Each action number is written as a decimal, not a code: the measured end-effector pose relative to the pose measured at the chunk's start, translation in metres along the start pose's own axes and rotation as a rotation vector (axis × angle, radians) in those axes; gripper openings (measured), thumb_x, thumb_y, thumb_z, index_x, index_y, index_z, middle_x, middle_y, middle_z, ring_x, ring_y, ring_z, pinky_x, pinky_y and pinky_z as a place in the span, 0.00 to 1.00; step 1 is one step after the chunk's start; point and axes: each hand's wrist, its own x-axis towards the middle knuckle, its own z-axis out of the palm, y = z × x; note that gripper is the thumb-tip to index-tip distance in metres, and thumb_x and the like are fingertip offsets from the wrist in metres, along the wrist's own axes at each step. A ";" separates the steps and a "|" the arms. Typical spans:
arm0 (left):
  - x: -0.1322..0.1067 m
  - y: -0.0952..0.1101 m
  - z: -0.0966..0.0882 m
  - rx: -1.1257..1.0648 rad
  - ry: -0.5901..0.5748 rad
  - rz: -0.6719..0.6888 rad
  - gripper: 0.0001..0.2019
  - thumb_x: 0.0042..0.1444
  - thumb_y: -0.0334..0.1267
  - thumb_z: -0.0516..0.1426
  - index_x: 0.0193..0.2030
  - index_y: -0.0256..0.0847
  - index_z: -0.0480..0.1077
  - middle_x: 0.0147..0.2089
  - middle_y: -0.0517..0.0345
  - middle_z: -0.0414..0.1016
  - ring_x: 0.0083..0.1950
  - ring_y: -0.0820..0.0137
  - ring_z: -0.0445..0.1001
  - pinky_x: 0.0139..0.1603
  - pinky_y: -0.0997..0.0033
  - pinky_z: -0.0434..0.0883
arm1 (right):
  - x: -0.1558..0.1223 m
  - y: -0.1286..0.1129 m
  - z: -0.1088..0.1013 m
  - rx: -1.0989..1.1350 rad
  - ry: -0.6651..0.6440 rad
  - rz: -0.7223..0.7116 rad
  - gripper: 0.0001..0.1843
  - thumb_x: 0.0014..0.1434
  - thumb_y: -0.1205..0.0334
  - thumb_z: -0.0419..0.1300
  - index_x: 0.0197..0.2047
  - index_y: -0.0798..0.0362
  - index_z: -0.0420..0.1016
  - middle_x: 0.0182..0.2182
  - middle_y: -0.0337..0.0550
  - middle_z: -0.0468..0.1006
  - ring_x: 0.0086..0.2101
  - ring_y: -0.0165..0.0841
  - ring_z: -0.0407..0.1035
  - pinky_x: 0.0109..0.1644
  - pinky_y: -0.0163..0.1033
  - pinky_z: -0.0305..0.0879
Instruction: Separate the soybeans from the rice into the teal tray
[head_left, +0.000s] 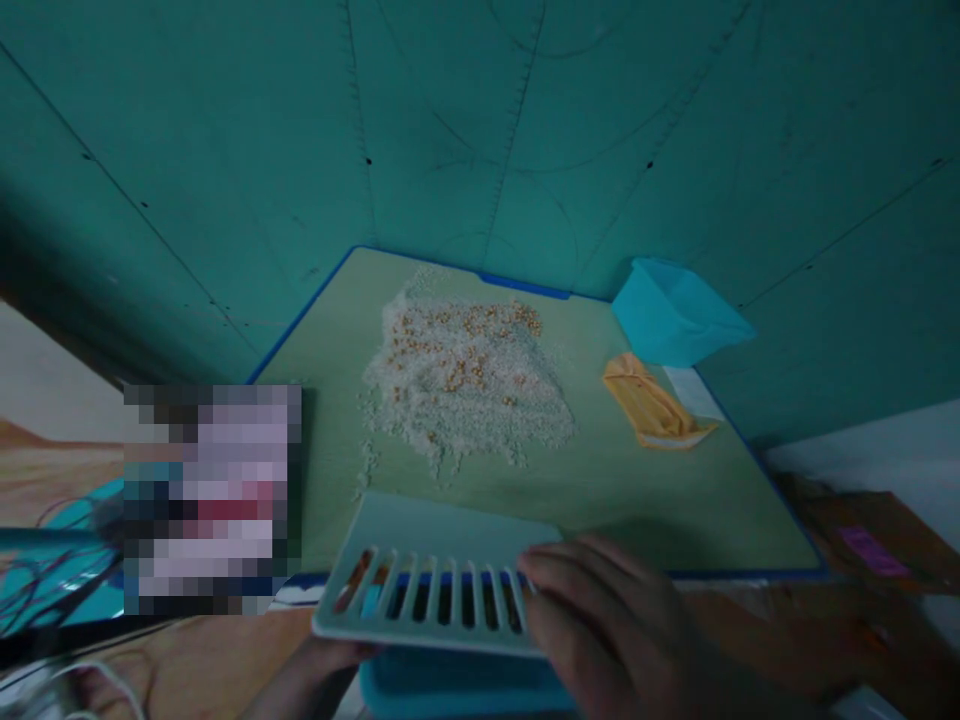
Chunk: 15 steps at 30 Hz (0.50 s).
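A pale slotted plastic panel is held tilted over the table's near edge, with a row of long slots along its near part. My right hand is closed on its right side, fingers lying over the rim. Beneath its left corner is my left hand, gripping from below, its fingers mostly hidden by the panel. Under the panel a blue plastic container shows in part. Beyond the panel, white grains are spread in a heap, with round golden-brown beads or beans scattered over them.
The green tabletop has a blue rim. At its right lie a folded yellow cloth-like item and an open turquoise bag or box. A pixelated patch covers the left edge. A teal wall stands behind; a cardboard box is at right.
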 end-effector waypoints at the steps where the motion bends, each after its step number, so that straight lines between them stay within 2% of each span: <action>1: -0.001 0.001 -0.002 0.023 -0.039 -0.009 0.16 0.38 0.41 0.69 0.38 0.53 0.81 0.49 0.61 0.84 0.63 0.46 0.66 0.66 0.51 0.55 | 0.006 0.001 0.003 -0.003 -0.007 -0.005 0.12 0.59 0.75 0.48 0.40 0.52 0.68 0.31 0.46 0.82 0.31 0.34 0.77 0.36 0.39 0.74; 3: -0.004 0.004 -0.003 -0.004 -0.114 -0.065 0.18 0.41 0.41 0.67 0.43 0.52 0.80 0.53 0.59 0.82 0.66 0.45 0.62 0.66 0.47 0.54 | 0.014 0.002 0.005 -0.017 -0.013 0.006 0.12 0.60 0.75 0.48 0.40 0.53 0.68 0.32 0.48 0.82 0.31 0.35 0.77 0.35 0.40 0.73; 6: -0.005 0.003 -0.008 -0.015 -0.106 -0.050 0.18 0.43 0.40 0.66 0.44 0.50 0.80 0.56 0.59 0.80 0.68 0.50 0.59 0.67 0.51 0.52 | 0.020 0.002 -0.005 -0.032 -0.032 0.058 0.13 0.62 0.75 0.46 0.43 0.53 0.67 0.33 0.49 0.82 0.33 0.35 0.77 0.36 0.40 0.72; 8: -0.001 -0.004 -0.015 0.007 -0.075 -0.023 0.19 0.42 0.41 0.67 0.44 0.50 0.80 0.54 0.58 0.81 0.66 0.49 0.63 0.67 0.50 0.52 | 0.021 -0.003 -0.012 -0.026 -0.047 0.057 0.13 0.64 0.74 0.44 0.42 0.54 0.67 0.33 0.47 0.83 0.35 0.34 0.77 0.38 0.39 0.71; 9: 0.002 -0.009 -0.019 0.029 -0.049 0.014 0.18 0.38 0.43 0.69 0.40 0.50 0.81 0.48 0.59 0.84 0.62 0.47 0.68 0.66 0.49 0.54 | 0.020 -0.006 -0.013 -0.016 -0.051 0.038 0.14 0.65 0.73 0.43 0.41 0.54 0.68 0.33 0.46 0.83 0.35 0.33 0.77 0.39 0.38 0.71; 10: 0.005 -0.015 -0.024 0.031 -0.030 0.043 0.18 0.34 0.45 0.70 0.37 0.51 0.82 0.43 0.59 0.86 0.57 0.44 0.72 0.63 0.47 0.60 | 0.019 -0.009 -0.012 -0.009 -0.049 0.013 0.16 0.66 0.73 0.42 0.39 0.55 0.69 0.33 0.45 0.83 0.36 0.32 0.77 0.40 0.37 0.71; 11: 0.009 -0.020 -0.027 0.017 -0.004 0.088 0.16 0.36 0.50 0.69 0.36 0.53 0.82 0.41 0.59 0.87 0.53 0.44 0.75 0.59 0.45 0.65 | 0.017 -0.011 -0.009 -0.004 -0.043 -0.014 0.17 0.66 0.73 0.40 0.38 0.55 0.70 0.33 0.43 0.83 0.35 0.31 0.77 0.40 0.36 0.70; 12: 0.011 -0.024 -0.030 0.030 -0.003 0.103 0.15 0.37 0.51 0.69 0.34 0.54 0.82 0.40 0.60 0.87 0.50 0.45 0.77 0.56 0.45 0.68 | 0.016 -0.014 -0.004 -0.008 -0.032 -0.041 0.18 0.67 0.73 0.40 0.37 0.55 0.70 0.32 0.42 0.83 0.35 0.30 0.77 0.39 0.36 0.70; 15: 0.014 -0.025 -0.028 0.056 -0.032 0.109 0.13 0.39 0.46 0.69 0.35 0.54 0.82 0.42 0.62 0.86 0.51 0.47 0.77 0.56 0.49 0.68 | 0.017 -0.018 0.016 -0.061 0.076 -0.107 0.17 0.64 0.76 0.42 0.36 0.57 0.70 0.30 0.43 0.82 0.31 0.30 0.76 0.36 0.36 0.70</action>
